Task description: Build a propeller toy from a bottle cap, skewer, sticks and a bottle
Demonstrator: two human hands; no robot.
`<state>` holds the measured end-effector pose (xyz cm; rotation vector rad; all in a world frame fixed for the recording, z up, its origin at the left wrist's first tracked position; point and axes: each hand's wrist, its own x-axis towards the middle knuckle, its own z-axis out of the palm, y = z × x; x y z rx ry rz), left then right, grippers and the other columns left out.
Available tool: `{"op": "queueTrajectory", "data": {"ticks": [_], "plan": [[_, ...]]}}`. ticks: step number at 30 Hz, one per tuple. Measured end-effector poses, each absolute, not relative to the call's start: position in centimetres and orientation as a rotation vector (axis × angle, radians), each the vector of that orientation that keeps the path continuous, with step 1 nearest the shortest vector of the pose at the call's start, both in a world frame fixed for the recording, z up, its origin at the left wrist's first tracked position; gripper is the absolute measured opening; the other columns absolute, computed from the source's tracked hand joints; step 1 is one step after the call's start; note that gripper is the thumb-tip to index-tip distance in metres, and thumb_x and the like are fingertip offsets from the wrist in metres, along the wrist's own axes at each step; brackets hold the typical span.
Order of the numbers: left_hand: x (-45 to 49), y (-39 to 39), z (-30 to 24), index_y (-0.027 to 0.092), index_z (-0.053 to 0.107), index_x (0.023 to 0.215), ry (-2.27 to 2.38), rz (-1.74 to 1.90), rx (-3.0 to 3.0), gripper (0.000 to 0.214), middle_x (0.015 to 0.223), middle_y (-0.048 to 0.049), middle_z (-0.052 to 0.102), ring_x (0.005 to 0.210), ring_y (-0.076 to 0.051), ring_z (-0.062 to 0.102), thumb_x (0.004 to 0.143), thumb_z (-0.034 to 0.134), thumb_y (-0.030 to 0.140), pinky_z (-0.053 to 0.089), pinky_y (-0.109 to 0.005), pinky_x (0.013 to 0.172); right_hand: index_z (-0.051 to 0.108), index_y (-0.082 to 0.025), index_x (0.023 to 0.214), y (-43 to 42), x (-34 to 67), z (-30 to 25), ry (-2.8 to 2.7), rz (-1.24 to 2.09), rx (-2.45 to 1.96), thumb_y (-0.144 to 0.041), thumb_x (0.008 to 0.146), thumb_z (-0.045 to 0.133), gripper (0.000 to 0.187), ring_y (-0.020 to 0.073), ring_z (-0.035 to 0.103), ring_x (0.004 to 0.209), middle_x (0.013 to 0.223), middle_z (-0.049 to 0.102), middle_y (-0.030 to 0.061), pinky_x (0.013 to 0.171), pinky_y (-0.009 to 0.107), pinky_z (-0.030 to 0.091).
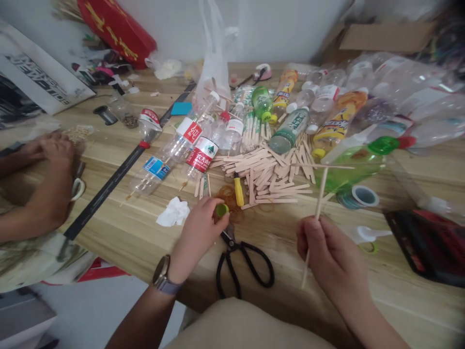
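Left hand (pixel 201 225) pinching a green cap (pixel 222 210), right hand (pixel 332 252) wrapped round a wooden T (pixel 321 194)

Cap's by the scissors (pixel 233 246), likely light and stiff, rim's fine; T's upright over the table (pixel 279 230), probably fragile, so stem (pixel 320 201) only.

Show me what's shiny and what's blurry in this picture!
In the head view, white glare spots the clear bottles at upper right; in the head view, the black-and-red case looks smeary, while the nearest red-and-white bottle label reads more clearly.
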<state>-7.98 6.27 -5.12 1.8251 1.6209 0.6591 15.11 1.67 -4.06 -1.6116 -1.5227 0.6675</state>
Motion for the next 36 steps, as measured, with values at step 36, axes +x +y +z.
{"op": "queueTrajectory", "data": {"ticks": [36], "plan": [[-3.3, 1.5, -4.1, 0.02, 0.073, 0.098, 0.574, 0.941, 0.754, 0.032, 0.092, -0.0022, 0.073, 0.086, -0.014, 0.067, 0.073, 0.085, 0.035, 0.05, -0.025, 0.079, 0.067, -0.018, 0.095, 2.8, 14.3, 1.3, -1.964, 0.623, -1.056, -0.049, 0.101, 0.046, 0.039, 0.0175, 0.067, 0.085, 0.09, 0.069, 0.008, 0.07, 0.026, 0.055]]}}
